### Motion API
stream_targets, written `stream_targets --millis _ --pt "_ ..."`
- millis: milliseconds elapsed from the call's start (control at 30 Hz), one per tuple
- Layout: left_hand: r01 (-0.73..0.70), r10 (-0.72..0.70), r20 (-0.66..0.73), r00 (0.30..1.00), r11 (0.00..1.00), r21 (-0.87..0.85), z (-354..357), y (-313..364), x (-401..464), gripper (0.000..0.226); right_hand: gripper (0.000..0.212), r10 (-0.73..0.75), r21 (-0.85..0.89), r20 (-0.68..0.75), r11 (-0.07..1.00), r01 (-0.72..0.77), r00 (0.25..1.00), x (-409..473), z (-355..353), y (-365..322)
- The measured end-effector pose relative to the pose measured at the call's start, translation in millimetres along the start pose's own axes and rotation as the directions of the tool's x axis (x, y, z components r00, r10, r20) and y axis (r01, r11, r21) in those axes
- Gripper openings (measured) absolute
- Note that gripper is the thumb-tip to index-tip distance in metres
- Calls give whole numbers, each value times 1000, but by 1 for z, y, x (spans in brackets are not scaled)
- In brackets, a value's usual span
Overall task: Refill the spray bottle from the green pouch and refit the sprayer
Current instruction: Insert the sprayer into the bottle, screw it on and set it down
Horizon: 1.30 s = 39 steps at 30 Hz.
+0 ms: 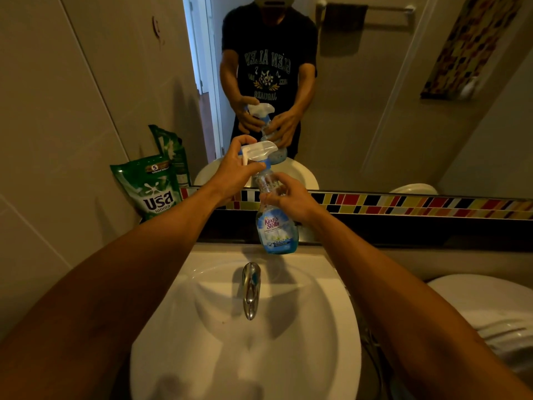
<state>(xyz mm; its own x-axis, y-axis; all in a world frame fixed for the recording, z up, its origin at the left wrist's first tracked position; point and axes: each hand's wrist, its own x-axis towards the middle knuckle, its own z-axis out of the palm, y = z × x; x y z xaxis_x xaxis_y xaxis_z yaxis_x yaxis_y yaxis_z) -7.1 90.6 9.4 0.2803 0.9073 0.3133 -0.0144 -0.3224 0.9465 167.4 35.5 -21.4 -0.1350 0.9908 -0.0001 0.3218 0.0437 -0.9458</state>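
Bottle [276,226] stands upright on the ledge behind the sink [340,327], just past the tap [251,290], with blue liquid low in its base. The right hand [288,197] is wrapped round its clear upper body. The left hand [238,168] is closed on the white sprayer [258,150], which sits on the bottle's neck. The green pouch [153,189] leans against the wall to the left, well apart from both hands, below the mirror [403,111].

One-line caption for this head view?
Over the sink, left hand grips the sprayer while right hand steadies the spray bottle; green pouch stands aside.
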Motion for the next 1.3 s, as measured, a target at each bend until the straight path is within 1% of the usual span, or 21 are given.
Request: stream_targets --millis 167,300,467,567,700,1000,1167,1300 --pt "-15 15 -18 1000 1000 -7 1 3 -5 55 59 -18 -12 7 1000 18 1000 -3 4 -2" --pt "-15 15 -7 1000 1000 9 -3 5 -6 54 62 -25 -18 1 1000 25 1000 -3 4 -2" --pt "19 -19 -39 999 1000 6 -3 7 -8 58 63 -24 -33 2 999 24 1000 -5 3 -2" --pt "-3 2 -34 999 1000 -16 -2 7 -11 59 57 -43 -48 -3 998 43 999 -5 5 -3" --pt "-26 26 -38 999 1000 -2 -3 8 -13 57 51 -55 -58 -8 997 54 998 -6 9 -5" --pt "3 -4 -2 1000 1000 -7 -17 5 -16 53 58 -37 -44 2 998 37 999 -5 17 -5" --pt "-26 26 -25 999 1000 6 -21 5 -17 55 57 -36 -41 14 998 37 999 -4 23 -9" --pt "-5 6 -10 1000 1000 26 -27 5 -15 50 56 -43 -38 7 998 43 999 -3 24 -10"
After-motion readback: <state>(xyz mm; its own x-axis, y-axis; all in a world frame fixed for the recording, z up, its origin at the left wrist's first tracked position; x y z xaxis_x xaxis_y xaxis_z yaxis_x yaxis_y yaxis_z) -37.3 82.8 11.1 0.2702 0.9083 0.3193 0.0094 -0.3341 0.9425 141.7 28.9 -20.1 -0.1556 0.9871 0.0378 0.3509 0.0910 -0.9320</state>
